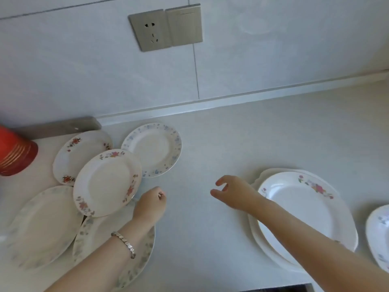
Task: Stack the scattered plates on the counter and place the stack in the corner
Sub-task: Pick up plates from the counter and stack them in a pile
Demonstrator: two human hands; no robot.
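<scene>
**Counter before stacking.** A glossy, pale tiled wall point(273, 49) meets the matt off-white counter point(231, 140) along a raised lip.

At your right, a smooth oval plate point(305, 207) with a pink flower spray lies on a scalloped plate point(253, 228), whose edge shows beneath it. A cut-off plate point(379, 232) sits at the frame's right edge.

At your left, five glazed plates overlap near the wall:
- a large pale plate point(42, 224);
- a grey-patterned plate point(94, 234) under your forearm;
- a red-flowered plate point(77, 152);
- a blue-rimmed plate point(153, 148);
- a pink-flowered plate point(107, 182), round and lying topmost.

Your right hand point(233, 192) hovers over bare counter, fingers loosely curved and grasping nothing. Your left hand point(150, 204), just beside the pink-flowered plate, is clenched with nothing visible in it.

Stacked red cups point(14, 152) lie at far left. A brushed-metal socket panel point(166, 28) is set in the wall, and a linked metal bracelet point(124, 243) circles your left wrist.
</scene>
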